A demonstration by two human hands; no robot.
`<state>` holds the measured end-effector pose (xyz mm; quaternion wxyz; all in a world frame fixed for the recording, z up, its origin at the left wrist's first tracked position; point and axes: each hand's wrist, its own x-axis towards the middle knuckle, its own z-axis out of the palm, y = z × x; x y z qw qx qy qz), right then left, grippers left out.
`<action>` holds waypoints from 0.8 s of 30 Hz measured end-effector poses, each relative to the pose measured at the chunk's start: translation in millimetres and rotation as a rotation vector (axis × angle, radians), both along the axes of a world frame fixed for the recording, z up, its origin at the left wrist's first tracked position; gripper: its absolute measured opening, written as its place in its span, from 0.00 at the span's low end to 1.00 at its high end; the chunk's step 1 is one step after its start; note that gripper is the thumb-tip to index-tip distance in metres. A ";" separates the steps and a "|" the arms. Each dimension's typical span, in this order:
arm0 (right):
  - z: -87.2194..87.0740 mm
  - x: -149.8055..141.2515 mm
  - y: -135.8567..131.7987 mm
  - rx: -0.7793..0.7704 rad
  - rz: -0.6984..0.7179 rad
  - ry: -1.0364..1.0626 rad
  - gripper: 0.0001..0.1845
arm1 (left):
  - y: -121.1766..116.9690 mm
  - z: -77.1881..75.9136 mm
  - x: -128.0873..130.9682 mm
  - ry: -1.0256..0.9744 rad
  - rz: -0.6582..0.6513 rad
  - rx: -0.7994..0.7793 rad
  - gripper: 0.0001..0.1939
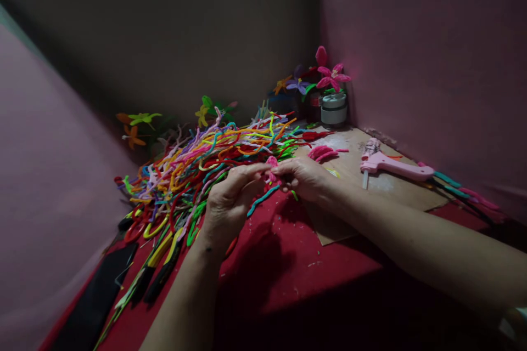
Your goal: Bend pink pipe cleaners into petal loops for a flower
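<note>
My left hand (233, 200) and my right hand (307, 176) meet above the red tabletop, both with fingertips pinched on a small pink pipe-cleaner piece (273, 163). The piece looks like a looped petal; its lower part is partly hidden by my fingers. A teal pipe cleaner (262, 201) slants down just below my hands. Behind them spreads a big heap of mixed-colour pipe cleaners (222, 145). Several pink pipe-cleaner petals (323, 152) lie just beyond my right hand on a brown board (395, 192).
A pink hot glue gun (395, 167) rests on the board at right, its cord trailing right. Pliers with yellow-black handles (160, 263) and a dark flat object (96, 296) lie at left. Pipe-cleaner flowers (334, 77) stand in a white-grey pot (333, 109) near the wall.
</note>
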<state>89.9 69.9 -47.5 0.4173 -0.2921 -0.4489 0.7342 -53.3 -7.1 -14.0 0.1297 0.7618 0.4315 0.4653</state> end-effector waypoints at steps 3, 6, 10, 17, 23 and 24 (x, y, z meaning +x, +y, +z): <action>-3.1 -1.0 -0.6 0.096 -0.015 -0.021 0.05 | -0.7 -0.3 -1.2 0.079 0.112 0.071 0.07; -5.7 -0.6 -2.3 0.207 -0.001 -0.081 0.06 | 2.4 -0.4 -1.3 0.347 0.145 0.244 0.03; -5.3 -0.1 -5.5 0.299 -0.048 -0.159 0.07 | 7.4 -5.7 -1.5 0.614 0.179 0.265 0.07; -1.7 -3.0 -9.8 0.237 -0.090 -0.296 0.05 | 8.0 -11.9 0.2 0.831 0.233 0.194 0.09; -2.0 -5.0 -11.4 0.236 -0.117 -0.374 0.05 | 5.4 -15.1 5.5 0.899 0.259 0.141 0.09; -2.3 -5.5 -11.6 0.232 -0.116 -0.381 0.05 | 5.3 -16.2 6.0 0.914 0.264 0.141 0.09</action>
